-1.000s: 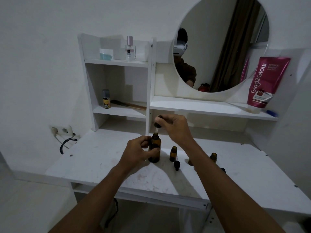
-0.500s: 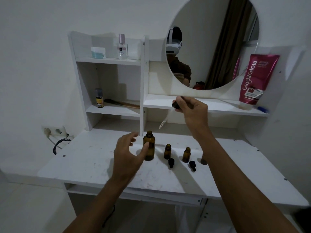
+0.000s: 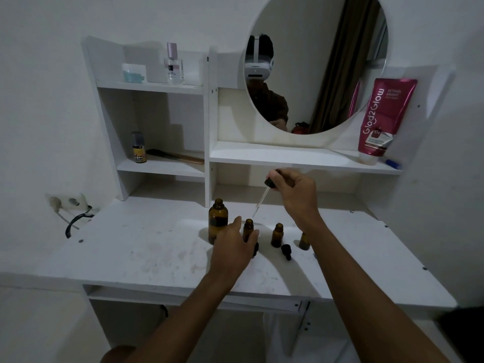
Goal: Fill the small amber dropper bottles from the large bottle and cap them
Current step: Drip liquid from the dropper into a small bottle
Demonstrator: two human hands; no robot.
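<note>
Head view. White worktop (image 3: 131, 252) carries all the task items, grouped near its middle, in front of a white shelf unit (image 3: 162, 166). A round mirror (image 3: 314, 35) is set at the unit's upper right. A pink squeeze tube (image 3: 382, 119) stands cap-down on the long shelf, leaning on the back panel right of the mirror.

Large amber glass bottle (image 3: 218, 218): upright on the worktop, uncapped, leftmost of the row.

Left hand (image 3: 233, 252): low over the worktop, just beside the large bottle. Grip half spread, forefinger and thumb either side of the nearest small amber bottle (image 3: 248, 229). Contact with the glass cannot be told, because the hand hides the bottle's lower half.

Right hand (image 3: 296, 192): raised above the row, grip pinching the black bulb end of a glass dropper (image 3: 262, 199). The dropper is tilted, tip pointing down and left, just above that same bottle's open mouth and not inside it.

Second small amber bottle (image 3: 277, 235): upright, open, to the right and apart from the first.

Third small amber bottle (image 3: 304, 241): upright, farther right, partly hidden by the right forearm.

Black dropper cap (image 3: 286, 251): lying on the worktop just in front of the second bottle. Another black cap (image 3: 255, 248) shows partly beside the left thumb.
</note>
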